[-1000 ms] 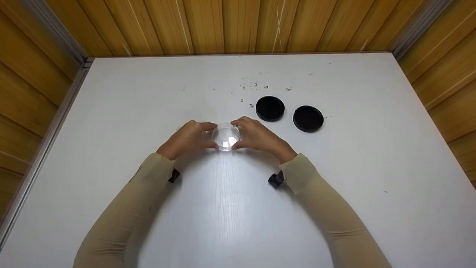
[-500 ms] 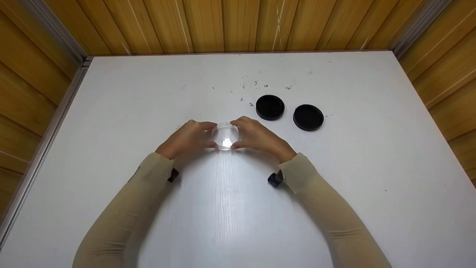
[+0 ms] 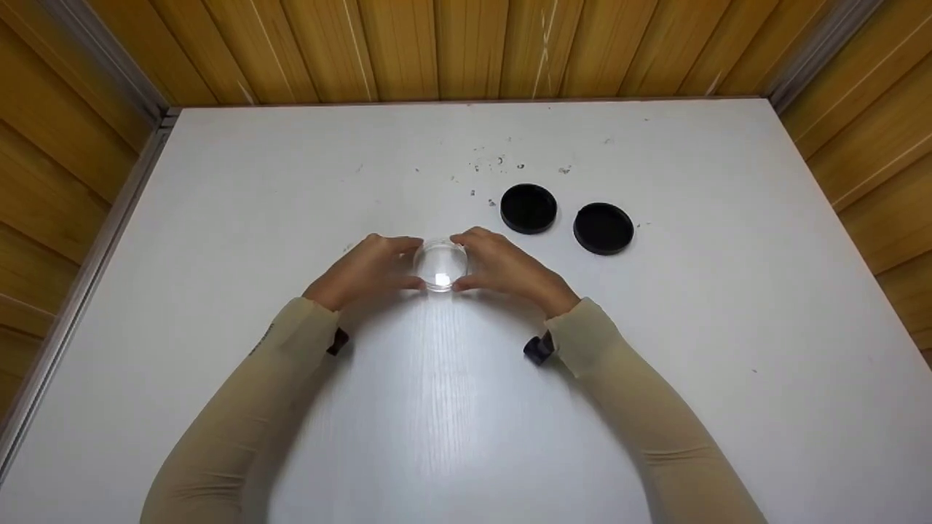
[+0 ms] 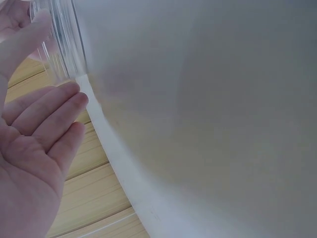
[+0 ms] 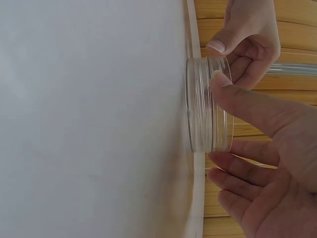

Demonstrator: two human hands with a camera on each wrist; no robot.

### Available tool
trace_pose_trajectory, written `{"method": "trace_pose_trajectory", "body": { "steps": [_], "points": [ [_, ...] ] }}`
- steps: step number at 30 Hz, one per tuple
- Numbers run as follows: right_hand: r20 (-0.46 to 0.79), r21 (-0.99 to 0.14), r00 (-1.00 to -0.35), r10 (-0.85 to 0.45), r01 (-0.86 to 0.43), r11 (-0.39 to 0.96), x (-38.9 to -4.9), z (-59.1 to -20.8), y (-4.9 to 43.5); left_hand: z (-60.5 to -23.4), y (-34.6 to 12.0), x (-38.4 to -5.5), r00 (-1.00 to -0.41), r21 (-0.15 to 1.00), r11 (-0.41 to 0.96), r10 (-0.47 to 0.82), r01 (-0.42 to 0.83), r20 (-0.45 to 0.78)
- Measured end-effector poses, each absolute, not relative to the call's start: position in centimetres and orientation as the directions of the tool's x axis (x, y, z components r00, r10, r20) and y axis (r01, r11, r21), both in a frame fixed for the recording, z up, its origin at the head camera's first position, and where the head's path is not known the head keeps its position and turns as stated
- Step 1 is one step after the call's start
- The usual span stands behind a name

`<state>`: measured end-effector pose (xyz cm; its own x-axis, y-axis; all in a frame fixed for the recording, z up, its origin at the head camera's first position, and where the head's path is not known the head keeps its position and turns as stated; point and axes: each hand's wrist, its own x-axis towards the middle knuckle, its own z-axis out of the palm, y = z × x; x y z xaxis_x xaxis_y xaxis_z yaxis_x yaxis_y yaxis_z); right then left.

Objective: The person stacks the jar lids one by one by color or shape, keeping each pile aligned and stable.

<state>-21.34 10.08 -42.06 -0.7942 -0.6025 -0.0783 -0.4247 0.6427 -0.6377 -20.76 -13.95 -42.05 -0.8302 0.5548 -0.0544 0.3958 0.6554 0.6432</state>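
Note:
A clear, round, shallow container sits at the middle of the white table. From the side in the right wrist view, this clear container shows several rims and ridges; whether it is one piece or a stack, I cannot tell. My left hand pinches its left side between thumb and fingers. On the opposite side, my right hand holds it the same way, the thumb at the near edge and the fingers at the far edge. The left wrist view catches only part of the container, at the upper left.
Two round black lids, their hollow sides up, lie beyond my right hand. Small dark marks dot the white table farther back. Wood-look panels rise along the back and both sides.

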Motion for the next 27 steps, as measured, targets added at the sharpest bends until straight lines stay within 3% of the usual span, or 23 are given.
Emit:
{"method": "trace_pose_trajectory", "body": {
  "steps": [15, 27],
  "points": [
    [-0.068, -0.635, -0.784, -0.617, -0.443, 0.633, -21.0, -41.7, 10.7, -41.2, -14.2, -20.8, -0.831, 0.629, 0.701, 0.535, 0.337, -0.151],
    [-0.052, -0.598, -0.779, -0.625, -0.477, 0.644, -21.3, -40.5, 13.6, -39.8, -11.7, -21.1, -0.842, 0.638, 0.677, 0.534, 0.367, -0.082]
  ]
}}
